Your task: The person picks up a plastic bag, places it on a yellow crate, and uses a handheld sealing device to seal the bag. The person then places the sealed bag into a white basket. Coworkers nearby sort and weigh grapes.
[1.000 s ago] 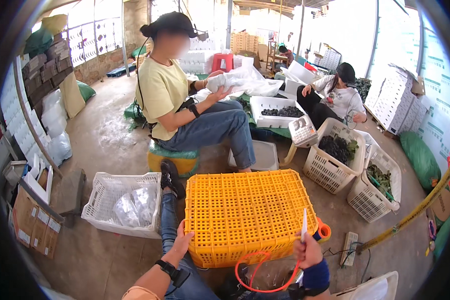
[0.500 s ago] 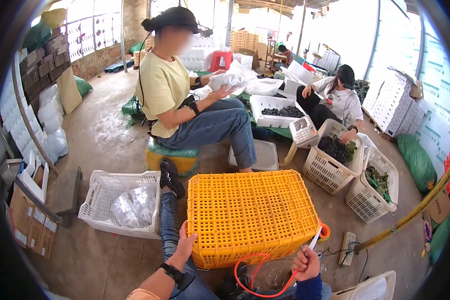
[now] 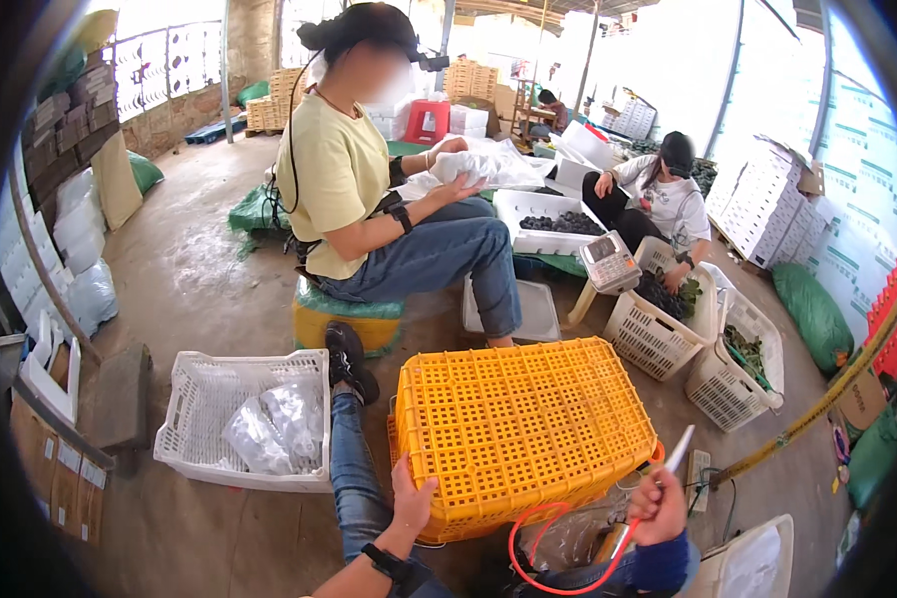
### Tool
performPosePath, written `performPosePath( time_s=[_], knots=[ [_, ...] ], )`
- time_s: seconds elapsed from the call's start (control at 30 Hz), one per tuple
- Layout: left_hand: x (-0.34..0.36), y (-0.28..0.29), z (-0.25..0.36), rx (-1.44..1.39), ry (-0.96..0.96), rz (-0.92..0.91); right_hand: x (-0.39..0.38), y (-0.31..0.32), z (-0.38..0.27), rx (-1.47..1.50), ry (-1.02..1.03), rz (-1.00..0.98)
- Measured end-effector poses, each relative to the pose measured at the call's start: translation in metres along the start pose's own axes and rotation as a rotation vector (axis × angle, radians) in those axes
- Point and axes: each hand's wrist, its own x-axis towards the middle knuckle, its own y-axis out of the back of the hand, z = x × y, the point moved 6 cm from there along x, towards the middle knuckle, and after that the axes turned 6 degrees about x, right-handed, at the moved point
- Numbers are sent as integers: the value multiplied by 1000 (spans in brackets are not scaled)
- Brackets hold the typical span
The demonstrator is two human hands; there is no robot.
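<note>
Yellow plastic, moulded as a stiff rectangular lattice crate (image 3: pixel 528 429), fills the space in front of the person, its gridded face upward. Beneath its left edge shows a strip of matching yellow lattice (image 3: pixel 393 450); whether that belongs to a second crate cannot be told.

At the crate's near left corner the left hand (image 3: pixel 409 503) has hold of the rim, thumb over the top, fingers partly hidden along the side. Off the near right corner, the right hand (image 3: pixel 658 506) is closed around a slim white tapering tool (image 3: pixel 680 448), tip up; a flexible orange-red tube (image 3: pixel 511 546) loops below it.

The crate is probably rigid and light for its bulk, though its contents are hard to see; its smooth ribs could slide under one hand, so opposite rims or corners should give the surest hold. The tool looks light and best held low, away from its point.

Beyond the crate's left edge stands a white slatted plastic crate (image 3: pixel 239 478) holding crumpled clear plastic bags (image 3: pixel 274 429). Past the far edge, a seated co-worker in pale yellow (image 3: pixel 339 169) handles a white wrapped bundle (image 3: pixel 458 167).
</note>
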Motion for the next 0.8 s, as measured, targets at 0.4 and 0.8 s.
performPosePath(
  time_s=[0.4, 0.8],
  knots=[
    [6, 12, 26, 233, -45, -40, -59, -59, -130, -20, 634, -261],
    [9, 15, 23, 261, -40, -64, 17, -151, -46, -45, 253, -389]
  ],
)
